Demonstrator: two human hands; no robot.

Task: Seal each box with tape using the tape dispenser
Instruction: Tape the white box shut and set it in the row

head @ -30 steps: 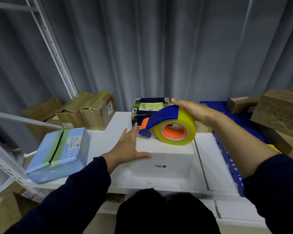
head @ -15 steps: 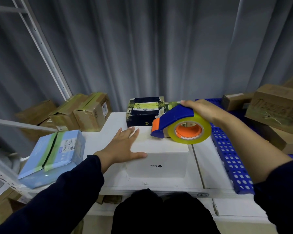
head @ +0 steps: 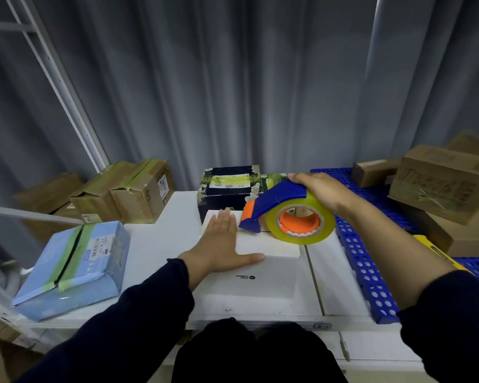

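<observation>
Head view: your left hand (head: 222, 246) presses flat on the white box (head: 263, 275) near the tabletop's (head: 161, 237) front edge; your right hand (head: 322, 189) grips the tape dispenser (head: 284, 199) over the box's far edge, its nose pointing left.

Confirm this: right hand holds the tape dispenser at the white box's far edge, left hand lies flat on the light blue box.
Wrong box. In the head view the left hand lies flat on the white box; the light blue box sits untouched further left. The right hand does hold the tape dispenser.
</observation>
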